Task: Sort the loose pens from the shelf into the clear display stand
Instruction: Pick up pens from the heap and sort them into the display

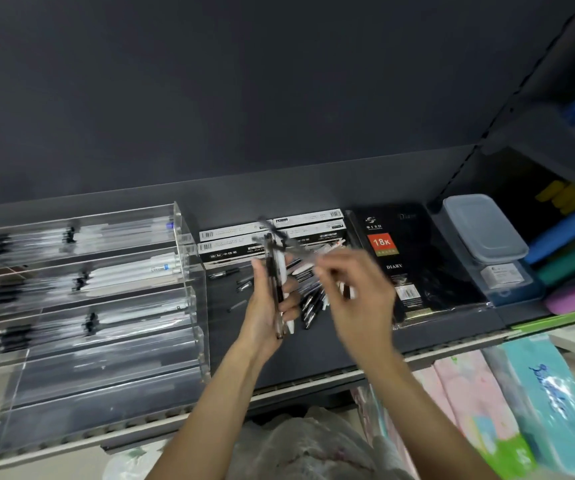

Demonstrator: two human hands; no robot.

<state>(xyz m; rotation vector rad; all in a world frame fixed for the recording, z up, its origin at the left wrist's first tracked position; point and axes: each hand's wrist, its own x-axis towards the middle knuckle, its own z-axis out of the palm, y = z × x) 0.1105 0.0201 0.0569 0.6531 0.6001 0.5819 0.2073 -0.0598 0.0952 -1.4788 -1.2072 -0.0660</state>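
My left hand (pixel 267 306) holds a small bundle of pens (pixel 278 271) upright above the dark shelf. My right hand (pixel 359 289), blurred by motion, pinches one pen (pixel 300 252) whose tip crosses the top of that bundle. Under both hands lies a loose pile of pens (pixel 310 303), black and white, with a few stray ones (pixel 225 273) to its left. The clear display stand (pixel 189 306) fills the left of the shelf; its upper tiers hold rows of pens and its lower tiers look bare.
White pen boxes (pixel 272 233) lie behind the pile. A black diary (pixel 414 258) sits to the right, then a lidded plastic box (pixel 483 226) and coloured pouches (pixel 570 258). Packaged goods (pixel 508 403) hang below the shelf's front edge (pixel 314 379).
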